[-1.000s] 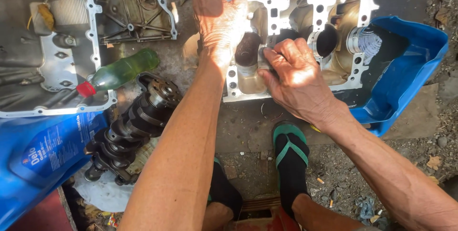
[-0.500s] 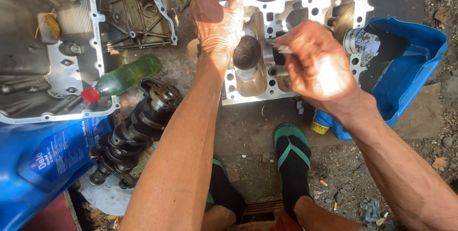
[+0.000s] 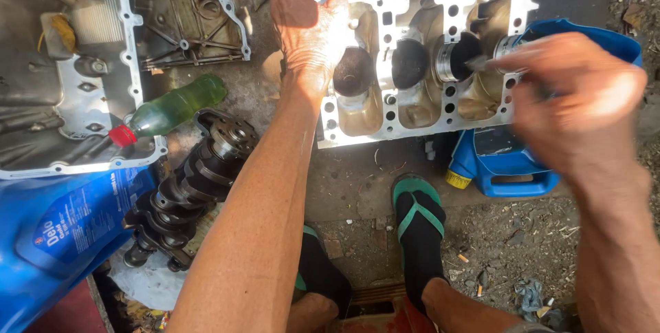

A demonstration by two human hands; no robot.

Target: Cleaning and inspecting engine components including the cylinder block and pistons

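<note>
An aluminium engine block [image 3: 426,123] lies on the ground with its open crankcase side up, and dark piston parts show in the bores. My left hand [image 3: 309,27] lies palm down on the block's left end, fingers over its far edge, holding it. My right hand [image 3: 584,106] hovers blurred above the block's right end, its fingers pinched on a small thin grey object [image 3: 481,63] whose tip points into the right bore.
A dark crankshaft [image 3: 185,188] and a green bottle with a red cap [image 3: 172,109] lie left of my arm. Metal engine covers [image 3: 75,92] sit at top left. A blue jug with a yellow cap [image 3: 505,168] lies by the block, and a large blue container [image 3: 62,230] is at lower left. My feet [image 3: 419,223] are below.
My right hand lifted off the middle of the block and moved right, above its right end. My left hand stayed on the left end.
</note>
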